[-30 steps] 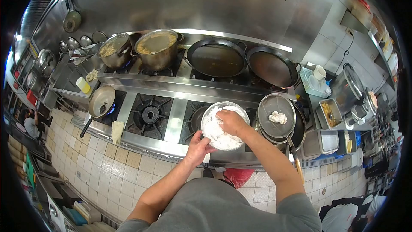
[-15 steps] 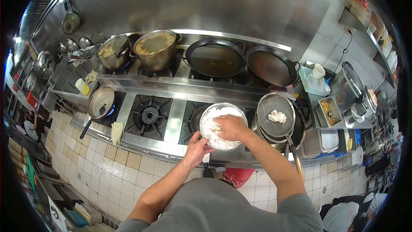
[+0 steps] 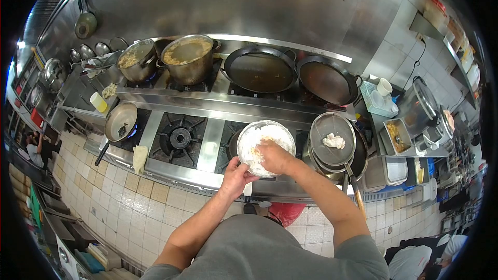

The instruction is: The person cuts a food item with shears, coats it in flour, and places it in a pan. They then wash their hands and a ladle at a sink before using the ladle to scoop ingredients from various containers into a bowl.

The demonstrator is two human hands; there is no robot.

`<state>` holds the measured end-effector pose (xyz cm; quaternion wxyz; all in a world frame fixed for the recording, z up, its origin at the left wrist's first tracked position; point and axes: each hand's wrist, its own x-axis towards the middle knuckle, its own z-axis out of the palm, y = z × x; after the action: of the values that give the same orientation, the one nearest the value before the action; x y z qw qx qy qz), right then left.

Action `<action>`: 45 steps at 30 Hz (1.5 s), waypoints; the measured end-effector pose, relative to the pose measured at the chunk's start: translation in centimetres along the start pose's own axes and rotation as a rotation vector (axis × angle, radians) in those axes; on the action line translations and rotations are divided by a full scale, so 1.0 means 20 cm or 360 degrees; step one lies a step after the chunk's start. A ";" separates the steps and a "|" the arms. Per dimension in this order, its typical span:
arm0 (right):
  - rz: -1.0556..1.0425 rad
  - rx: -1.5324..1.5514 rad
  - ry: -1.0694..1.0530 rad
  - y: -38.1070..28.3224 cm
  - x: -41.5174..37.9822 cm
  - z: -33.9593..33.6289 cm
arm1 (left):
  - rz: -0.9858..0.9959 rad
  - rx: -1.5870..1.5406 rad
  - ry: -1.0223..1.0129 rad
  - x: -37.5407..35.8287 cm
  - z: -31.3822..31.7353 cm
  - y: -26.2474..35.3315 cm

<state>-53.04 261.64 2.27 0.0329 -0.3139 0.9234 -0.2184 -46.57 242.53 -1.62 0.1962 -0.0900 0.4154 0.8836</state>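
Note:
A round bowl (image 3: 294, 144) of white flour-like powder (image 3: 264, 131) is held over the front of the stove. My left hand (image 3: 237, 178) grips its lower left rim, thumb up and fingers curled beneath. Inside the bowl, my right hand (image 3: 275, 157) has its fingers bent down into the powder, around a pale, powdery lump I cannot identify; the fingertips are partly hidden. Just right of the bowl, a round mesh strainer (image 3: 320, 127) rests over a pan and carries a white-coated piece of food (image 3: 334, 141). Its handle points toward me.
Two stock pots (image 3: 193, 70) and two dark woks (image 3: 259, 72) line the rear burners. A frying pan (image 3: 115, 116) sits over a blue flame at left, near a cloth (image 3: 139, 158). Food containers (image 3: 397, 136) stand at right. A person (image 3: 415, 259) is at lower right.
The bowl and both hands have shifted slightly left and up. My right hand has moved within the powder. The strainer and its coated piece stay put.

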 end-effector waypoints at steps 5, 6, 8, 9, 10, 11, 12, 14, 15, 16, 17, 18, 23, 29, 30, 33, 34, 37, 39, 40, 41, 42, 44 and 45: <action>0.0087 0.0085 0.0046 0.00 -0.01 -0.02 | 0.0000 -0.0007 -0.0018 0.01 0.00 0.00; 0.0045 0.0121 0.0057 0.00 -0.02 -0.02 | 0.0000 -0.0008 0.0005 0.00 0.00 0.01; 0.0055 0.0070 0.0026 0.02 0.00 -0.02 | 0.0001 -0.0012 0.0027 0.00 0.01 0.02; 0.0066 0.0021 -0.0006 0.02 0.01 -0.03 | 0.0004 -0.0004 0.0000 -0.01 0.01 0.03; 0.0066 0.0020 -0.0008 0.01 0.01 -0.03 | 0.0008 0.0005 -0.0026 -0.01 0.01 0.03; -0.0019 0.0041 -0.0046 0.00 0.01 -0.03 | 0.0009 0.0003 -0.0025 0.00 0.01 0.02; -0.0103 0.0063 -0.0083 -0.01 0.02 -0.04 | 0.0003 0.0018 -0.0015 0.00 0.00 0.01; -0.0117 0.0064 0.0045 -0.01 0.02 -0.01 | -0.0004 0.0037 -0.0009 0.01 -0.01 -0.01; -0.0127 0.0068 0.0175 0.00 0.01 0.00 | -0.0015 0.0027 -0.0015 0.00 -0.01 -0.01; -0.0122 0.0069 0.0181 0.02 0.02 0.01 | -0.0026 0.0018 -0.0020 0.00 -0.01 -0.01; -0.0156 0.0162 0.0215 0.06 0.03 0.00 | -0.0028 0.0023 -0.0023 0.01 -0.02 -0.01; -0.0194 0.0254 0.0247 0.09 0.04 -0.02 | -0.0015 0.0010 -0.0017 0.01 -0.01 0.00; 0.0525 0.0009 0.0309 0.09 0.04 -0.29 | 0.0045 -0.0039 0.0003 -0.01 -0.01 0.02; 0.0668 -0.0098 0.0051 0.02 0.01 -0.17 | 0.0084 0.0015 0.0021 -0.01 0.02 0.01; 0.0565 -0.0036 0.0146 0.01 0.02 -0.14 | 0.0100 -0.0012 0.0020 0.00 0.03 0.01; 0.0562 -0.0028 0.0168 0.02 0.03 -0.15 | 0.0103 -0.0021 0.0031 -0.01 0.02 0.01; 0.0526 -0.0052 0.0224 0.02 0.03 -0.17 | 0.0088 -0.0006 0.0046 -0.01 0.03 0.01; 0.0899 0.0068 0.0127 -0.06 0.05 -0.20 | 0.0077 0.0028 0.0039 0.00 0.02 -0.01; 0.0913 0.0030 -0.0001 -0.05 0.05 -0.18 | 0.0048 0.0070 0.0043 0.00 0.01 -0.03; 0.0924 -0.0009 -0.0128 -0.04 0.06 -0.17 | 0.0021 0.0112 0.0049 0.00 0.01 -0.04; 0.0919 -0.0011 -0.0128 -0.01 0.06 -0.14 | 0.0026 0.0110 0.0050 0.01 0.00 -0.04; 0.0765 0.0025 0.0047 0.04 0.04 -0.08 | 0.0013 0.0095 0.0041 0.01 0.00 -0.05; 0.0612 0.0061 0.0222 0.08 0.03 -0.03 | -0.0002 0.0080 0.0029 0.01 0.00 -0.04; 0.0642 0.0187 0.0219 0.09 0.03 -0.01 | 0.0009 0.0062 0.0044 0.01 0.01 -0.03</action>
<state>-54.57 262.58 1.81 0.0311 -0.1046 0.9533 -0.2817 -46.39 243.09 -2.01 0.1897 -0.0972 0.4354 0.8747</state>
